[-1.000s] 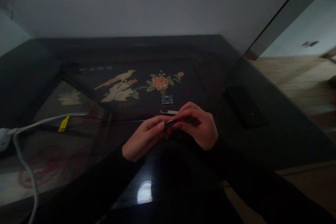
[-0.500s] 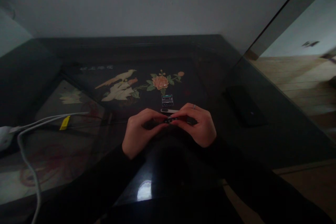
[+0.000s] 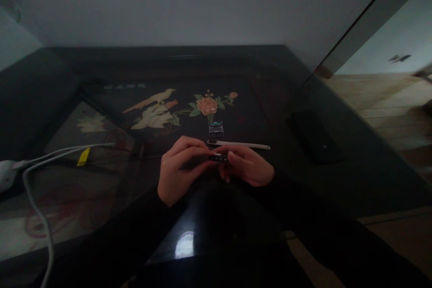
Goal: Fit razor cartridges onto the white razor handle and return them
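Note:
Between both hands, low over the dark tabletop, is a small dark part with metallic edges (image 3: 219,158); its exact kind is too small to make out. My left hand (image 3: 182,166) pinches its left end between thumb and fingers. My right hand (image 3: 249,165) grips its right end, thumb on top and fingers curled beneath. Just beyond the fingers lies a slim white toothbrush-like stick (image 3: 249,145) with a dark tip. Behind that stick, a small rectangular piece with a dark frame and a green strip (image 3: 216,129) rests on the table.
A dark phone-like slab (image 3: 315,136) lies on the right of the glossy table (image 3: 270,76). On the left are a white plug (image 3: 7,174), a white cable (image 3: 38,209) and a yellow tag (image 3: 83,157). A wall (image 3: 168,4) rises behind the table.
My right hand has rolled over, its thumb now on top of the small part and its fingers tucked below. More of the white stick shows. The left hand has barely moved.

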Action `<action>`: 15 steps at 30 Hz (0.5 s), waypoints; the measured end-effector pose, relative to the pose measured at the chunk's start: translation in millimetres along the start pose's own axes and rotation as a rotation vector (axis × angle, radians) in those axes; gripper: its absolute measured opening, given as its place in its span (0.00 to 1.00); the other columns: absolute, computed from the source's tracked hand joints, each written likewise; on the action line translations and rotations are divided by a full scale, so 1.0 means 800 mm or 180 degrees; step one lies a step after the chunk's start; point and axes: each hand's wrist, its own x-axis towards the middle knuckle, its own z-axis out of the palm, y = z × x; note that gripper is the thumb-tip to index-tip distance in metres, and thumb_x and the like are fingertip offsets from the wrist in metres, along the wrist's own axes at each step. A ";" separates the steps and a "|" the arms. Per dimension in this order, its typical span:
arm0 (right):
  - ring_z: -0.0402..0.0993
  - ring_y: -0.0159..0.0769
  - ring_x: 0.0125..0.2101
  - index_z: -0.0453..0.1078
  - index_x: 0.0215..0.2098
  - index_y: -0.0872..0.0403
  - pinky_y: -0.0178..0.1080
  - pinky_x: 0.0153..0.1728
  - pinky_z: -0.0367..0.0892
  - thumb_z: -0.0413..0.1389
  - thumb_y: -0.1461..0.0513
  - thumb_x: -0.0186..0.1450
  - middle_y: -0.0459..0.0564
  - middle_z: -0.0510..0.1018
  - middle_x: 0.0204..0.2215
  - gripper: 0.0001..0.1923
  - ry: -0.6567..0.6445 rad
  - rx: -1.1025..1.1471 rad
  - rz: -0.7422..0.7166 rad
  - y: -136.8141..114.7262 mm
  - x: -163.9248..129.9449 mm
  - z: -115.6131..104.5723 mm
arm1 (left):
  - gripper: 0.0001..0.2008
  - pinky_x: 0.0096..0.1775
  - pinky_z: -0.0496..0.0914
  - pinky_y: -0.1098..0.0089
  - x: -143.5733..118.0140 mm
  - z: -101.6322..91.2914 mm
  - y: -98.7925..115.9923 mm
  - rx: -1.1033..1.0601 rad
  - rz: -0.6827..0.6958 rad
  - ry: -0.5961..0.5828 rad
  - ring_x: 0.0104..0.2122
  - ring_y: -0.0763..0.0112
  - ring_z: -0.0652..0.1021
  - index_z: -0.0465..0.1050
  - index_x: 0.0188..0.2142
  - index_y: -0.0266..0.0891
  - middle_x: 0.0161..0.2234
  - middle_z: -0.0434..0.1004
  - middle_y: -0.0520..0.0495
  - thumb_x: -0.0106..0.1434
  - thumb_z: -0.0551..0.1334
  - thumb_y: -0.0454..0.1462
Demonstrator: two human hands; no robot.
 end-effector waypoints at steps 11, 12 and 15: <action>0.71 0.26 0.21 0.72 0.40 0.56 0.29 0.22 0.65 0.69 0.51 0.51 0.43 0.75 0.23 0.25 -0.0348 0.0649 0.0184 0.003 -0.003 0.005 | 0.06 0.37 0.70 0.70 -0.005 0.002 0.003 -0.0055 0.0160 0.0016 0.35 0.70 0.75 0.78 0.36 0.42 0.34 0.74 0.49 0.58 0.68 0.32; 0.70 0.26 0.21 0.72 0.39 0.56 0.30 0.22 0.65 0.69 0.51 0.51 0.43 0.75 0.23 0.25 -0.0334 0.0606 0.0164 0.002 -0.004 0.005 | 0.06 0.37 0.70 0.69 -0.005 0.001 0.003 -0.0028 0.0175 0.0006 0.35 0.70 0.75 0.78 0.36 0.42 0.34 0.74 0.49 0.58 0.68 0.32; 0.69 0.26 0.21 0.72 0.38 0.57 0.31 0.22 0.65 0.67 0.49 0.52 0.44 0.74 0.25 0.24 -0.0199 0.0301 0.0011 -0.006 -0.005 0.004 | 0.10 0.38 0.70 0.68 -0.001 0.000 0.002 0.0049 0.0166 -0.0113 0.36 0.68 0.75 0.76 0.40 0.42 0.36 0.75 0.48 0.57 0.69 0.36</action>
